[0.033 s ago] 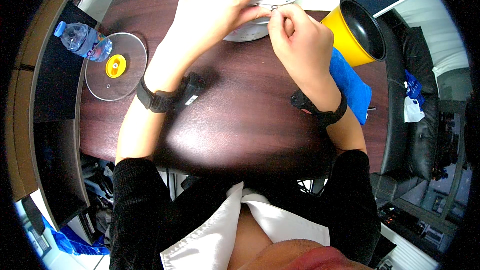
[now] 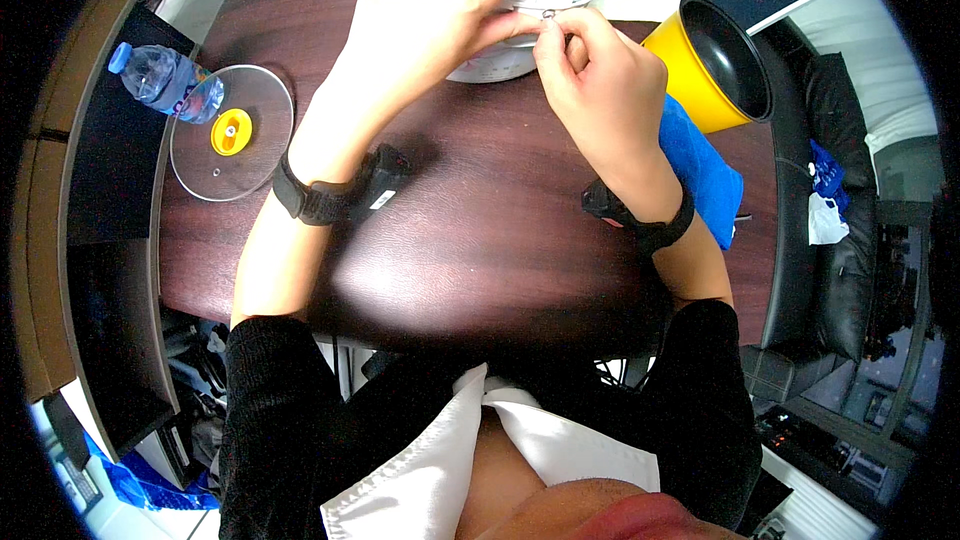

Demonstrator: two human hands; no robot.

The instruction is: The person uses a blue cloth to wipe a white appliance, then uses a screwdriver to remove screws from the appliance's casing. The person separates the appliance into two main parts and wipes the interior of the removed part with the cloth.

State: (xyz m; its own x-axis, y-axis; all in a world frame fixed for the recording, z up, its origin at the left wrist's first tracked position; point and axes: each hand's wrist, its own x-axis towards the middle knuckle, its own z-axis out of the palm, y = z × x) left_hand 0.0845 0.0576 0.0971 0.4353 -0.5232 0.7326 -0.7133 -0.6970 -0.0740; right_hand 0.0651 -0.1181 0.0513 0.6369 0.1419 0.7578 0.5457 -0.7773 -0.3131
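A white round appliance (image 2: 492, 66) stands at the far side of the dark brown table (image 2: 480, 230). My left hand (image 2: 440, 0) lies spread over its top and grips it. My right hand (image 2: 600, 90) is beside it, thumb and forefinger pinched on a small metal ring (image 2: 548, 14) at the appliance's edge. Both wrists wear black bands. Most of the appliance is hidden under my left hand.
A yellow pot with a black inside (image 2: 705, 75) lies tilted at the right on a blue cloth (image 2: 700, 175). At the left lie a glass lid with a yellow knob (image 2: 230, 135) and a water bottle (image 2: 165, 80). A black armchair (image 2: 850, 240) stands right of the table.
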